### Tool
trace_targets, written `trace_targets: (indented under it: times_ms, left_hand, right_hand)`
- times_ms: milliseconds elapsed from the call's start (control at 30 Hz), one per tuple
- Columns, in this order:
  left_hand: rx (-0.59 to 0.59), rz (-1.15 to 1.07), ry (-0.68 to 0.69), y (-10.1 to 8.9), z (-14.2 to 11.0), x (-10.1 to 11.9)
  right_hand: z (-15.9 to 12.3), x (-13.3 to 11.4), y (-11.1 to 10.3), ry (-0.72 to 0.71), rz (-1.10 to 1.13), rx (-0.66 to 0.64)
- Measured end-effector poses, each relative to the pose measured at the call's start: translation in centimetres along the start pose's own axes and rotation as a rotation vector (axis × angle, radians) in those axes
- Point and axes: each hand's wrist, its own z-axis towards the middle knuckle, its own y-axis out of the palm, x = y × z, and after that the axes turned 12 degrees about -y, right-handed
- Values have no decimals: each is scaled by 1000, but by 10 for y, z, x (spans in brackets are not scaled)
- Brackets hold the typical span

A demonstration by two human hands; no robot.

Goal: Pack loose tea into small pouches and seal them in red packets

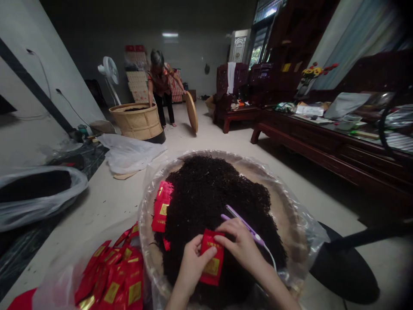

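A red foil packet (209, 254) with gold print is held upright between both hands, over a large round tray (292, 224) of dark loose tea leaves (213, 189). My left hand (193, 260) grips its left side, thumb across the front. My right hand (237, 241) pinches its top edge. Close behind my right hand is a purple hair straightener (248, 228), its jaws apart and a white cord trailing from it; whether the hand touches it I cannot tell. More red packets (161, 211) lie at the tray's left side.
A plastic bag (61, 267) of filled red packets (111, 275) stands at the lower left. Farther off, a person (161, 82) reaches into a woven basket (137, 122) and holds a round lid (191, 112). A low wooden table (309, 133) and black stand base (346, 271) are right.
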Motion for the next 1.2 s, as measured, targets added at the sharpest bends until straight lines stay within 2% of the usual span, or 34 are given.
trace_targets:
  times_ms: [167,300,433,533,567,633,700,767,833,900,933,967,1033,1100,1200]
  left_hand:
    - [134,109,106,0,-2,6]
    - [231,190,138,1,-3,5]
    - [180,128,92,-1,-3,3]
    - [156,-97,21,-11,2,-1]
    - [199,-196,27,-15,4,-3]
    - [358,-359,100,-24,10,-10]
    - [536,-426,202,-31,17,-19]
    - [609,-426,250,-37,24,-27]
    - [649,-235,275,-45,31,-28]
    - [740,178,331,-57,36,-21]
    - [813,483,380,-65,39,-14]
    - [855,578,391,-74,43,-6]
    - [913,689,389,-93,50,11]
    - [954,901,325,-109,58,25]
    - [940,1074,242,-124,68,33]
  right_hand:
    - [-6,-19,16,-88,82,-14]
    - [-8,-22,12,-35,157,-49]
    - [-8,-18,8,79,285,-39]
    - [-6,-18,5,167,340,94]
    - [-4,-20,5,205,362,160]
    - [0,-31,9,267,454,251]
    - [6,-47,17,250,597,196]
    - [10,-61,27,133,698,24]
    - [12,-64,35,27,625,47]
    - [10,-58,40,-40,469,219]
    - [8,-53,41,-62,424,299]
    - [6,-49,40,-76,437,353]
    - [1,-45,36,-51,690,391]
    - [-1,-49,28,74,1150,405]
    - [1,-62,13,273,1766,453]
